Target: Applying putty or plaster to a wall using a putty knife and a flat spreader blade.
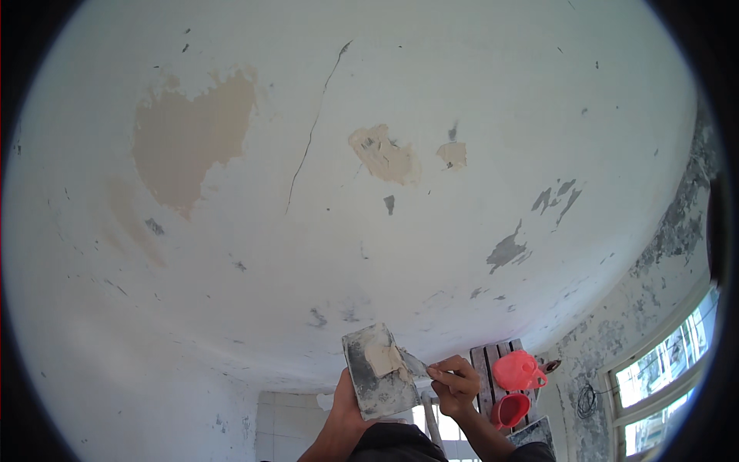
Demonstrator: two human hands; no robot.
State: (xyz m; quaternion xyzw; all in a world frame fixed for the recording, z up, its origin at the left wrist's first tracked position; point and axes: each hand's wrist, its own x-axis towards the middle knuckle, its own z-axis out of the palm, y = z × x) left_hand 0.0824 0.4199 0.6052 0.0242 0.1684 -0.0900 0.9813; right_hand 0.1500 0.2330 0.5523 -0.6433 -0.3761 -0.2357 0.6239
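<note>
Forearms enter from the lower edge, both cut off by the frame; a dark sleeve bunches between them. Left hand (344, 406) grip is closed round the lower edge of a grey plaster board (377, 371), fingers hidden behind it, only thumb side and wrist visible. Board is tilted, face toward camera, smeared dark grey, with a beige putty dab (383, 359) near its upper middle.

Right hand (454, 383) sits just right of the board, grip pinched on the handle of a putty knife (413, 362); the blade reaches left from the grip onto the board's right edge, touching near the dab. Handle mostly hidden in the fingers, blade shape hard to make out.

Right of the right grip: a pale slatted ladder top (486, 369), partly covered by the hand. Two pink-red plastic cups on it, upper cup (518, 370) and lower cup (509, 409), near each other; whether they touch, cannot tell. Ladder bottom cut off by the frame.

Further right, window (666, 369) with pale frame, bent by the lens, outside washed out. Wall around it flaked grey.

Above and beyond both grips: white ceiling (231, 308) filling most of view, well apart from the knife. Large tan patch (188, 138) up left, smaller filled patches (385, 154) up centre, a thin crack (312, 131) between them, grey peeled spots (508, 250) up right. Picture rim black.
</note>
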